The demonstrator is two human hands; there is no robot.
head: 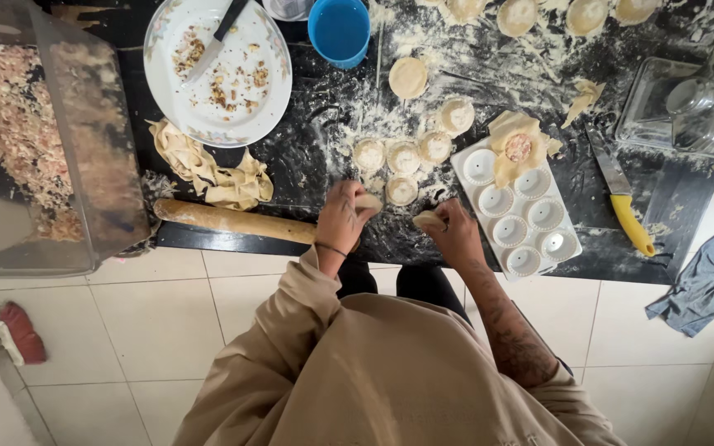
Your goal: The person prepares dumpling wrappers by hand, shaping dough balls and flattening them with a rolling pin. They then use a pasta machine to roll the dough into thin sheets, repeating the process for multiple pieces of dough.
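Note:
My left hand (342,216) pinches a small piece of dough (368,201) at the near edge of the black, floury counter (307,157). Level with it, my right hand (456,234) grips another small dough round (428,220). Just beyond the hands lie several filled dough rounds (403,157) in a cluster. A white plastic mould tray (520,216) with round cups sits right of my right hand; a dough sheet with pink filling (519,148) lies over its far corner.
A wooden rolling pin (233,220) lies left of my left hand, with dough scraps (208,169) behind it. Farther back are a plate with a knife (217,70) and a blue cup (339,30). A yellow-handled knife (621,198), glass container (687,107) and clear tub of filling (43,140) flank the counter.

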